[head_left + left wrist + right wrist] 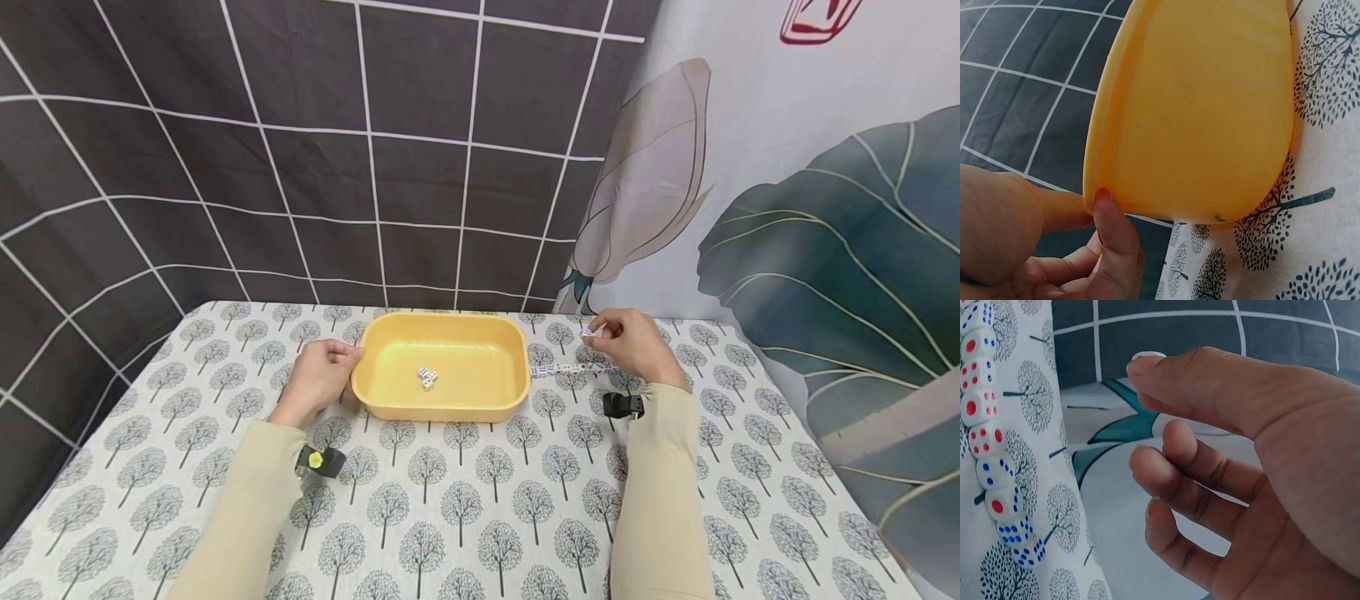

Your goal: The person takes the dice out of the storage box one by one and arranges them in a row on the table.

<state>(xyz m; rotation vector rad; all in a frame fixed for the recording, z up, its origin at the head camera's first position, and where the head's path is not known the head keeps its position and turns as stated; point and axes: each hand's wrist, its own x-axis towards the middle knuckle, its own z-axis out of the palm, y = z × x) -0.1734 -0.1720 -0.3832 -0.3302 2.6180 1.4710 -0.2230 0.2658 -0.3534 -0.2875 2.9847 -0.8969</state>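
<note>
Right hand, nearly closed, is pinching 1 die, left hand the tray; I'm judging a transfer, next needing gentle release.

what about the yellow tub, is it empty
No, a few white dice lie close together on the bottom of the tub.
</note>
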